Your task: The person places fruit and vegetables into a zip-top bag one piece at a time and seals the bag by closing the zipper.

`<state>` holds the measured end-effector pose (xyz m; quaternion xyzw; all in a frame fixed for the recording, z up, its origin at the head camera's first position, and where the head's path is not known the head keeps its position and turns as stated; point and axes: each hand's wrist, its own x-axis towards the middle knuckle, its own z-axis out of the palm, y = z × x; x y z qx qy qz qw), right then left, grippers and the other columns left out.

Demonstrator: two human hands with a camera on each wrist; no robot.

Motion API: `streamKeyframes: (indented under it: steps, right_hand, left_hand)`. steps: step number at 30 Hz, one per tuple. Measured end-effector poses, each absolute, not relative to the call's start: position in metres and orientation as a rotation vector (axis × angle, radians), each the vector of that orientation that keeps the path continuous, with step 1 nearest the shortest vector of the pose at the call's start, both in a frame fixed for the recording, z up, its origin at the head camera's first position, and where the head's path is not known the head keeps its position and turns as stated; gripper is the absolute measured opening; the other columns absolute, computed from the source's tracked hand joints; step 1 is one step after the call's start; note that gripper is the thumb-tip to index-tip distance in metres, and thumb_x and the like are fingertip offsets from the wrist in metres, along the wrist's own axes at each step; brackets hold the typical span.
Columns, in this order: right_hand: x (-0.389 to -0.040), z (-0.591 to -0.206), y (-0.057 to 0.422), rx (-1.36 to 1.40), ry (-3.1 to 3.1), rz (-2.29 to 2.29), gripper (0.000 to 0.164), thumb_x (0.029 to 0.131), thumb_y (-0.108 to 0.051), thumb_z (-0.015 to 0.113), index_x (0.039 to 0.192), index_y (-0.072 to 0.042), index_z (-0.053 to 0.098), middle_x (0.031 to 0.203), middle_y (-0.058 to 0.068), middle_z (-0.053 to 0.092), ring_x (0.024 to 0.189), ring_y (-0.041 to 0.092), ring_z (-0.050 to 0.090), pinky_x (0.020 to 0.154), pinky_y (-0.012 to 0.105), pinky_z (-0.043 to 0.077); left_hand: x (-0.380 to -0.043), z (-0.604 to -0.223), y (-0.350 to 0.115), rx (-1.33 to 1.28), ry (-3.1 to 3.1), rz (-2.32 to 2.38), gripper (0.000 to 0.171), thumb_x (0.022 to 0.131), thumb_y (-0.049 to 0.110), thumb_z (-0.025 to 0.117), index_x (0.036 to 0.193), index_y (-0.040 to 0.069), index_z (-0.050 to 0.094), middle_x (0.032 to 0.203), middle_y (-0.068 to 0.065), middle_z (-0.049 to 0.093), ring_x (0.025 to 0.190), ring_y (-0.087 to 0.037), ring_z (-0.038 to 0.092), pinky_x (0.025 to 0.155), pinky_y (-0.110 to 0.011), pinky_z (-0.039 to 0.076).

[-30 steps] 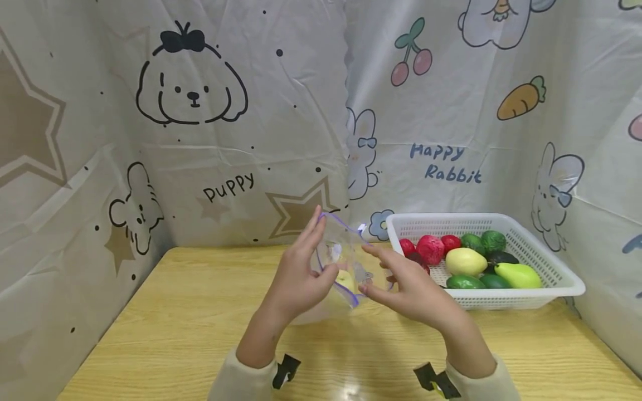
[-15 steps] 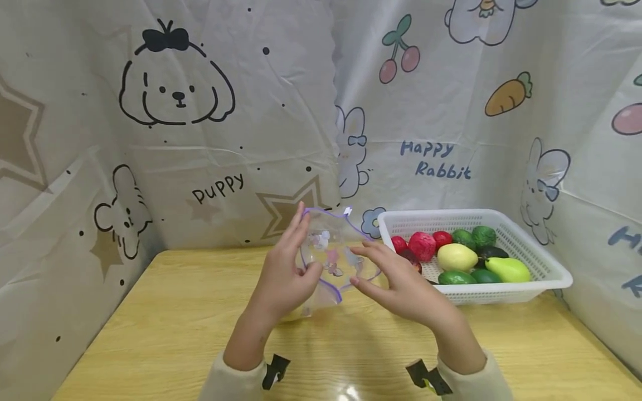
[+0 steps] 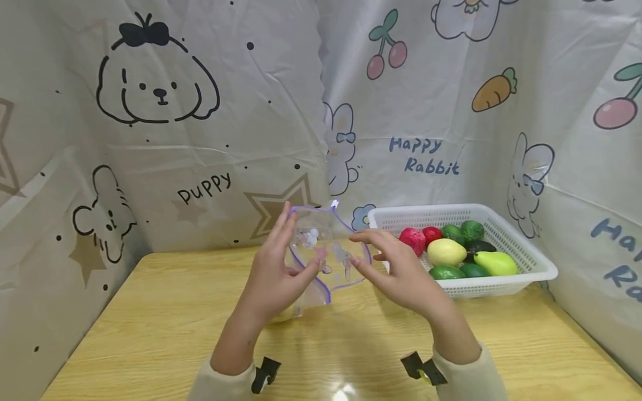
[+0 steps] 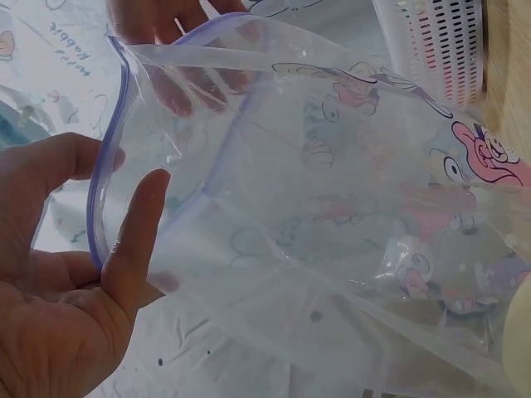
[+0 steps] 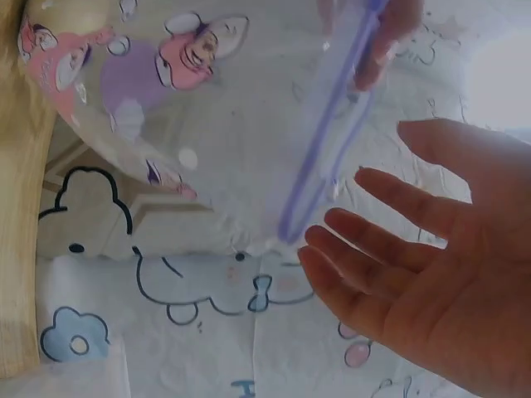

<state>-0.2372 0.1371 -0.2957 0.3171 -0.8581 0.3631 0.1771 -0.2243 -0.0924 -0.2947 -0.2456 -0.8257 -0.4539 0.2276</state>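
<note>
A clear zip bag (image 3: 328,253) with a purple rim and printed cartoon figures stands with its mouth spread between my hands. My left hand (image 3: 271,267) holds its left edge; in the left wrist view the rim runs between the thumb and the bent fingers. A pale yellow rounded thing (image 4: 520,340) shows partly at the bag's far end. My right hand (image 3: 398,267) is beside the mouth's right edge, fingers spread and slightly bent. The right wrist view shows its fingertips close to the rim but apart from it. A white slider (image 3: 334,205) sits on the bag's top edge.
A white perforated basket (image 3: 544,273) stands at the back right of the wooden table (image 3: 175,312). Inside are red fruits (image 3: 413,241), green ones, a yellow fruit (image 3: 446,252) and a green pear (image 3: 495,263). A printed curtain (image 3: 190,150) encloses the back and sides.
The head view has swung to the right. The bag's mouth has spread wider, and the yellow thing seen through it earlier no longer shows there. Both hands stay near the mouth.
</note>
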Motion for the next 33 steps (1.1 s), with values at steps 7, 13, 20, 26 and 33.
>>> streamKeyframes:
  steps: [7,13,20,26,33]
  right_hand:
    - [-0.257,-0.300,0.172,0.656,-2.521,0.917,0.036,0.091,-0.026,0.056,0.121,-0.006,0.057,0.122,0.017,0.060,0.109,0.028,0.054,0.089,0.053,0.052]
    - [-0.276,-0.320,0.204,0.436,-2.746,0.749,0.040,0.090,-0.022,0.057,0.120,0.005,0.055,0.119,0.028,0.057,0.108,0.040,0.051,0.093,0.060,0.045]
    - [-0.290,-0.344,0.230,0.287,-2.997,0.635,0.044,0.091,-0.021,0.051,0.118,0.014,0.052,0.112,0.036,0.058,0.107,0.047,0.051,0.091,0.062,0.045]
    - [-0.292,-0.351,0.240,0.082,-3.126,0.552,0.056,0.094,-0.032,0.044,0.125,0.015,0.046,0.122,0.040,0.051,0.110,0.052,0.048,0.089,0.065,0.045]
    - [-0.286,-0.346,0.243,-0.081,-3.167,0.481,0.061,0.095,-0.035,0.039,0.126,0.017,0.041,0.118,0.043,0.051,0.100,0.055,0.053,0.078,0.064,0.049]
  left_hand:
    - [-0.226,-0.294,-0.093,-0.684,-2.276,-1.247,0.077,0.085,0.029,0.064,0.147,0.008,0.024,0.159,0.002,0.008,0.127,-0.020,0.043,0.051,-0.017,0.056]
    - [-0.226,-0.296,-0.094,-0.672,-2.286,-1.230,0.075,0.086,0.032,0.062,0.147,0.007,0.025,0.159,0.002,0.008,0.121,-0.018,0.049,0.051,-0.017,0.056]
    - [-0.224,-0.296,-0.093,-0.645,-2.303,-1.218,0.076,0.087,0.032,0.061,0.147,0.007,0.023,0.159,0.001,0.007,0.114,-0.017,0.054,0.051,-0.017,0.056]
    - [-0.226,-0.296,-0.094,-0.648,-2.302,-1.216,0.076,0.086,0.027,0.063,0.148,0.008,0.023,0.160,0.001,0.007,0.084,-0.010,0.063,0.047,-0.018,0.055]
    - [-0.227,-0.296,-0.092,-0.663,-2.283,-1.238,0.075,0.086,0.027,0.063,0.147,0.007,0.024,0.159,-0.001,0.007,0.102,-0.014,0.060,0.048,-0.018,0.055]
